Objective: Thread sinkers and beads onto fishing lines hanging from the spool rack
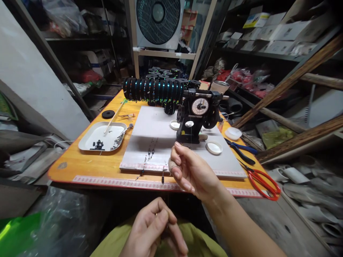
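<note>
Low over the lap, the left hand (154,232) pinches a thin line, the right hand (191,171) half-curled near the dial machine (199,112).

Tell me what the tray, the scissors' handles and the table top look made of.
Tray: pale, smooth and slightly glossy, probably enamelled metal or plastic. Scissors handles: bright red with a sheen, likely plastic or plastic-coated; blades dark metal. Table: orange, smooth and slightly shiny, seemingly laminate or varnished wood.
</note>
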The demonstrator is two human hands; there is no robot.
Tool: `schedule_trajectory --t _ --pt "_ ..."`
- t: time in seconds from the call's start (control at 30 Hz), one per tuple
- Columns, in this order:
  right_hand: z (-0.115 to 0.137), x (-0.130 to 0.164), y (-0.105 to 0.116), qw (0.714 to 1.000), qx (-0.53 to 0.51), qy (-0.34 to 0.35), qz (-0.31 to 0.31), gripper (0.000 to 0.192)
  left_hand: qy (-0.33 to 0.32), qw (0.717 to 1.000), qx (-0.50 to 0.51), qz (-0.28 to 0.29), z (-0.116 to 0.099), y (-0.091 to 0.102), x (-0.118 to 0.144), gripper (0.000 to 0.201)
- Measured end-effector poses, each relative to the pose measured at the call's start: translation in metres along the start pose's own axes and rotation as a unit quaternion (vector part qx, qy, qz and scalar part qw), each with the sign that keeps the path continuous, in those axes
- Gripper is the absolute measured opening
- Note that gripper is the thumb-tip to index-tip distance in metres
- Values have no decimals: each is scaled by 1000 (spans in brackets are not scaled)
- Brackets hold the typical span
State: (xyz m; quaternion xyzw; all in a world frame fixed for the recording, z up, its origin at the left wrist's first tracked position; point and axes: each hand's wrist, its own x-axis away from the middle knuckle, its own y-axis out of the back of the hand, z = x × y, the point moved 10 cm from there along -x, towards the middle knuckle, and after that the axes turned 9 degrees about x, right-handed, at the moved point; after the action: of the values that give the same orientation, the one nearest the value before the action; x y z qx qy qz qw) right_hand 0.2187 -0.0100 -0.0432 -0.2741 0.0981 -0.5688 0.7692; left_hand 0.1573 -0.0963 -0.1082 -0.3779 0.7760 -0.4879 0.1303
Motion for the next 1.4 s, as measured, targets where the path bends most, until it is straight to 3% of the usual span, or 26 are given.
schedule_trajectory --t 0.33,0.6,0.9,1.1,1.23,1.3,1.4 --pt "0 6 5 995 94 17 -23 40 23 999 5 -22 6 12 2 32" --pt "-43 38 9 961 275 -20 13 18 7 999 -8 -53 4 35 10 35" --pt "-73 37 8 978 203 -37 -13 40 4 997 11 -70 6 40 17 32" --pt "-77 38 6 980 197 -38 -17 40 -10 997 8 -78 6 43 17 31" --pt "-59 41 13 961 272 -12 -51 31 -25 995 -30 -95 5 47 17 34" --pt "-34 39 23 941 318 33 -107 28 -46 990 -67 -112 0 52 16 37" --pt "5 30 33 914 352 99 -177 40 -82 981 -115 -134 -9 61 11 36"
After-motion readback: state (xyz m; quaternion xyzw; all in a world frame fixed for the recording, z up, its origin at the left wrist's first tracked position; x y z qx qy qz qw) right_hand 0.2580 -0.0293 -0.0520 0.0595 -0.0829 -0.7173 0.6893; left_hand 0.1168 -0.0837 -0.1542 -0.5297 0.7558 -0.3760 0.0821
